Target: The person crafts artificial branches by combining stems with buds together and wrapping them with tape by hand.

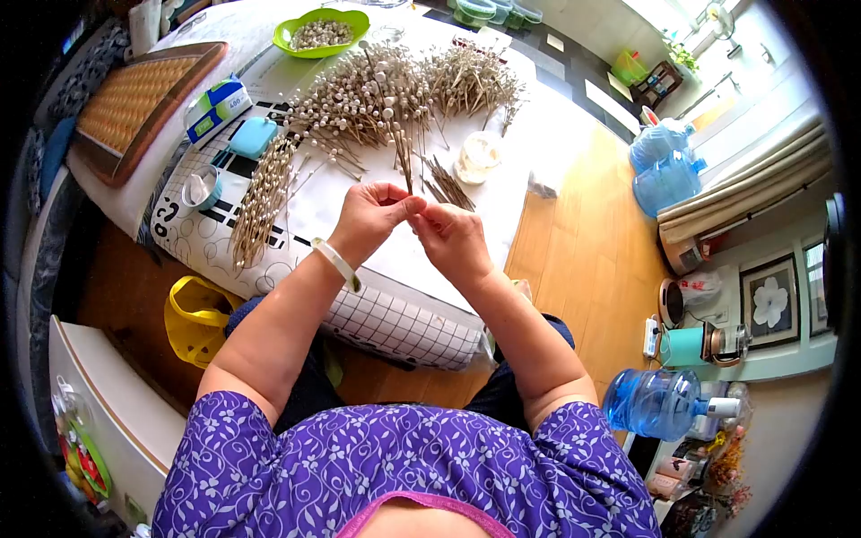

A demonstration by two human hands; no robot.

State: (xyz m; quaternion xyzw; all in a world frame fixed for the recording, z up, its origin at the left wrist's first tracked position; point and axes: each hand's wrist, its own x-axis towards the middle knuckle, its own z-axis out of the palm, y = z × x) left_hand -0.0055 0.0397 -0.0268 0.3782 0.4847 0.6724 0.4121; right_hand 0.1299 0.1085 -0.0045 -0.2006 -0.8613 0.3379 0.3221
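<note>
My left hand (369, 218) and my right hand (455, 240) meet above the table's near part, fingertips pinched together. Between them a few thin dried stems (403, 157) with small pale round heads stand up, pointing away from me. Both hands grip their lower ends; the exact finger hold is partly hidden. Just beyond my right hand lie a small bunch of brown sticks (448, 185) and a roll of whitish tape (479, 156). A large heap of pale-headed dried stems (359, 99) spreads ahead, with a second heap (475, 76) to its right.
Another bundle of dried stems (263, 202) lies left, near a round tin (202, 187), a light-blue case (253, 137) and a tissue pack (218, 109). A green bowl (284, 38) of loose round heads sits at the back. A yellow bag (193, 327) is below the table edge.
</note>
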